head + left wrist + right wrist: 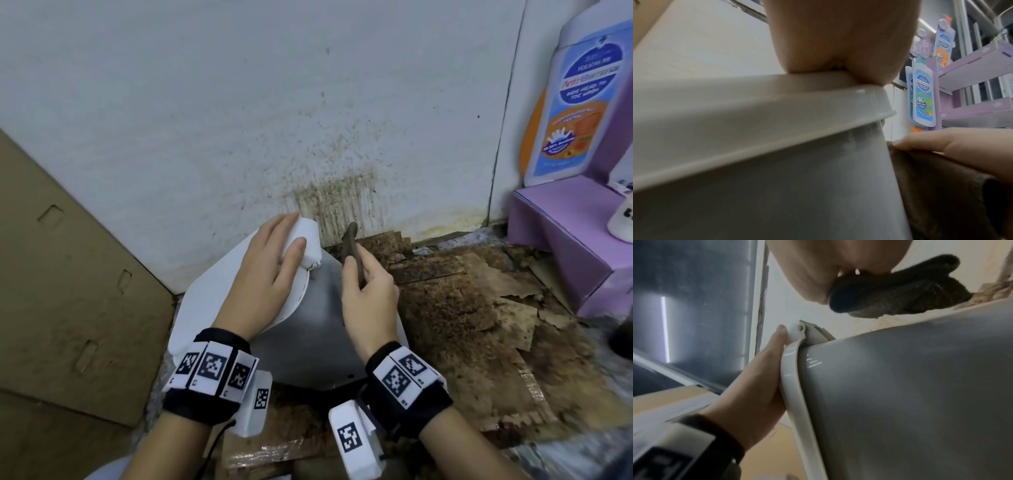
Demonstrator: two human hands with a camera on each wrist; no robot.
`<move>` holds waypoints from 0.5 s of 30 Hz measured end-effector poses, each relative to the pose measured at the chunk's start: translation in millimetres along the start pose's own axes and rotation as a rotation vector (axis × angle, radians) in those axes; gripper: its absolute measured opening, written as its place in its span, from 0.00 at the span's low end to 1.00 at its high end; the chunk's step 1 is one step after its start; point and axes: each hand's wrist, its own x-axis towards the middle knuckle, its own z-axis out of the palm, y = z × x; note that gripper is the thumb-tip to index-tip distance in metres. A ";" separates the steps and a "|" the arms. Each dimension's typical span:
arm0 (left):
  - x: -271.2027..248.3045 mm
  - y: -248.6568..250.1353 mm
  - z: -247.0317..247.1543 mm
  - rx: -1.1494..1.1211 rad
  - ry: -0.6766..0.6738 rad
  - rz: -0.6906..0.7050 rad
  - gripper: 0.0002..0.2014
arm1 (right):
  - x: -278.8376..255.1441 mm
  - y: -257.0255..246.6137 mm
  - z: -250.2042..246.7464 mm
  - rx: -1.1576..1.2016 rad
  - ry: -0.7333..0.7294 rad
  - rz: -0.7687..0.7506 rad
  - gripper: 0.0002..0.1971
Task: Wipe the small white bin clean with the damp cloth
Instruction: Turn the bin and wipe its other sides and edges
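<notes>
The left hand (267, 274) lies flat on the white lid (212, 294), fingers nearly straight, their tips reaching the hinge block (308, 246) at the lid's far end; it seems to press and steady rather than grasp. The right hand (368, 301) is closed round a dark cloth (351, 246), gathered into a roll that sticks up past the knuckles toward the wall (239, 102).

The bin (308, 335) sits directly under and between both hands, tipped toward the person so its grey side faces up. Its long axis runs from the wrists away to the wall, the lid hanging open to the left. The right hand rests on that grey side, so it is the nearer one for wiping; as I judge it, the stroke would run along the side, away from or toward the body, while the left hand keeps the bin from rolling.

From overhead it is hard to say whether the cloth touches the bin. The left wrist view shows the cloth (941, 194) lying against the grey side with a fingertip (920, 142) on top. The right wrist view shows the left fingers (774, 344) lying along the lid rim up to the hinge, which the overhead view hides.

Right of the hands lie stained, torn cardboard (479, 308) and a purple stand (565, 233); left, a brown box (68, 291).
</notes>
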 end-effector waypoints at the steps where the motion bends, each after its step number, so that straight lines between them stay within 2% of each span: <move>1: -0.4 -0.9 -0.6 0.002 0.001 0.000 0.25 | -1.2 0.3 4.8 -0.015 -0.057 0.002 0.19; 5: -1.0 -6.0 -3.3 0.008 0.020 -0.009 0.25 | -6.2 8.0 17.7 -0.009 -0.269 0.051 0.22; 9: -3.4 -12.4 -8.1 0.004 0.045 -0.022 0.24 | -4.0 10.9 13.7 -0.161 -0.360 -0.099 0.23; 13: -4.8 -9.2 -8.1 0.062 0.067 -0.026 0.26 | -13.7 25.0 25.4 -0.338 -0.230 -0.387 0.23; 15: -7.0 -7.3 -8.9 0.085 0.085 -0.040 0.25 | -18.3 33.4 33.7 -0.252 -0.242 -0.353 0.22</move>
